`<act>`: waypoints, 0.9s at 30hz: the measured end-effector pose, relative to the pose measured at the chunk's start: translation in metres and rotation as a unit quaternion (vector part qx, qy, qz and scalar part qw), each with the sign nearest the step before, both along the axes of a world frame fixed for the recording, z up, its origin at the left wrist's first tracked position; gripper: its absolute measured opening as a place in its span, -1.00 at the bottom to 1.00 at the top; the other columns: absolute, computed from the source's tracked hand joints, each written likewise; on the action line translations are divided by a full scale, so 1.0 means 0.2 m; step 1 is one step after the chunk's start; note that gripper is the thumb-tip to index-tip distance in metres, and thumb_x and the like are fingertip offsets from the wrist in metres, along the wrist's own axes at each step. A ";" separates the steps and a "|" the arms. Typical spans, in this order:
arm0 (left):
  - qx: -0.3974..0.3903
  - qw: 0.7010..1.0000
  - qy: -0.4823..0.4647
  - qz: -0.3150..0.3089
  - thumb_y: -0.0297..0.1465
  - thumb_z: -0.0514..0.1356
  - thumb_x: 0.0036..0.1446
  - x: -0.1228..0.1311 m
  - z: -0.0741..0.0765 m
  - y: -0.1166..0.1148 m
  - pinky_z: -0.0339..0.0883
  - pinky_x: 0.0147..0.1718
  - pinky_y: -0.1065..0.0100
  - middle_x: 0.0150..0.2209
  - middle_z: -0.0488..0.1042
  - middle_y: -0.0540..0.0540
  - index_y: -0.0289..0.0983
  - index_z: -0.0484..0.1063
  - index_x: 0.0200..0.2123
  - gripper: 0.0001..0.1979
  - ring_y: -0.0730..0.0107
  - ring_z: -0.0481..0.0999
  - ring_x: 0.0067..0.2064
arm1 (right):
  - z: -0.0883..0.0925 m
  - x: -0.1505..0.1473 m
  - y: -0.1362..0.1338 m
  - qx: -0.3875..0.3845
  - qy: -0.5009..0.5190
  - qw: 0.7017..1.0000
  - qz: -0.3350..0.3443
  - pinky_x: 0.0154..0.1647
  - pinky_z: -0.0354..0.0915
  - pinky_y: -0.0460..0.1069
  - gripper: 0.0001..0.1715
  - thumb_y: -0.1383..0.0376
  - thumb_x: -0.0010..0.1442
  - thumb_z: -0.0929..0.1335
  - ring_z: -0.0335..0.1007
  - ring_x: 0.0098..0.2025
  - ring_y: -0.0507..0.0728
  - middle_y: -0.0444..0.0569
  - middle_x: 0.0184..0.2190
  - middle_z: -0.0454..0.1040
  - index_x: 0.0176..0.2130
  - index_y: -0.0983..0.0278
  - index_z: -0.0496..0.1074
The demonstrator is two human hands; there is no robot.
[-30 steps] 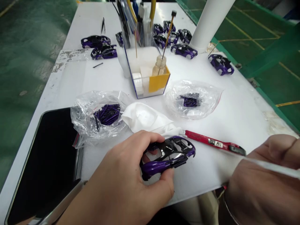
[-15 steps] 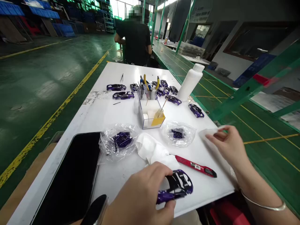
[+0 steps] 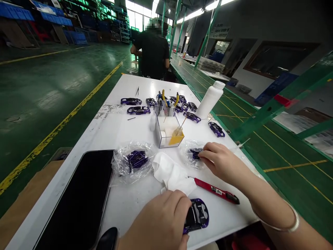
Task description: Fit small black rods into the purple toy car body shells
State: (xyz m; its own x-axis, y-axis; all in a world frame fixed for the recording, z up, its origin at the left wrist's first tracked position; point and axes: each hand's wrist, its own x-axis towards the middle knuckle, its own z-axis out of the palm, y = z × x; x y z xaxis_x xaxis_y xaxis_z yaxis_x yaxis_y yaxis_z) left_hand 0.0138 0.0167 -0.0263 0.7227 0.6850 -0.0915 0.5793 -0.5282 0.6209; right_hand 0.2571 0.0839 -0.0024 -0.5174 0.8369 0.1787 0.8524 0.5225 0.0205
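Observation:
My left hand (image 3: 162,218) grips a purple-and-black toy car body (image 3: 197,217) by its side, low over the table's near edge. Its fingers cover part of the body. My right hand (image 3: 221,161) reaches into a clear plastic bag (image 3: 186,147) of small dark purple parts (image 3: 195,152). The fingertips come together at those parts; what lies between them is hidden. A crumpled white cloth (image 3: 169,170) and a red utility knife (image 3: 215,190) lie between the hands. Left of the cloth, a second clear bag (image 3: 121,161) holds thin purple parts (image 3: 137,159).
A black phone (image 3: 80,198) lies at left. Mid-table stands a clear box (image 3: 170,141) with a small jar (image 3: 178,132) and pliers (image 3: 177,99). A white bottle (image 3: 210,100) and several car bodies (image 3: 138,110) are beyond. A person (image 3: 152,52) sits ahead.
My right hand has moved left from the table's right edge to the bag of small parts. My left hand still holds the car body, which has turned a little.

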 end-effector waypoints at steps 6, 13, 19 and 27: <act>0.057 0.998 0.002 -0.018 -0.45 0.26 0.09 -0.01 -0.03 0.01 0.41 -0.05 0.22 -0.02 0.51 -0.21 -0.29 0.44 -0.05 -0.68 0.09 0.49 -0.07 | 0.00 -0.02 0.18 -0.042 -0.134 0.989 0.045 -0.25 0.30 -0.01 -0.80 0.45 0.19 0.41 0.32 -0.36 0.05 -0.11 -0.45 0.41 -0.47 0.35 0.42; -0.003 0.998 0.042 -0.051 -0.24 0.30 0.13 -0.02 0.06 0.06 0.42 -0.09 -0.01 0.01 0.47 -0.28 -0.36 0.44 0.01 -0.57 -0.10 0.47 -0.05 | 0.03 0.04 0.10 -0.007 -0.083 0.996 0.026 -0.27 0.26 0.06 -0.70 0.38 0.32 0.30 0.38 -0.37 0.16 0.04 -0.44 0.48 -0.40 0.31 0.55; -0.049 0.987 -0.127 0.079 -0.45 0.22 0.03 -0.02 0.05 0.05 0.40 -0.07 0.12 -0.11 0.49 -0.15 -0.29 0.46 -0.12 -0.71 0.07 0.47 -0.06 | 0.05 0.00 -0.02 0.037 0.055 0.998 -0.024 -0.37 0.31 0.03 -0.79 0.36 0.32 0.29 0.41 -0.37 0.16 0.02 -0.41 0.49 -0.30 0.31 0.52; -0.268 0.878 -0.337 0.209 -0.30 0.25 0.19 -0.03 0.13 0.06 0.41 -0.19 0.39 -0.27 0.52 0.00 -0.19 0.51 -0.18 -0.85 0.37 0.51 -0.20 | 0.13 -0.26 -0.33 -0.293 0.383 0.874 -0.062 -0.50 0.22 -0.12 -0.71 0.18 0.30 0.36 0.28 -0.51 -0.01 -0.21 -0.57 0.36 -0.45 0.21 0.38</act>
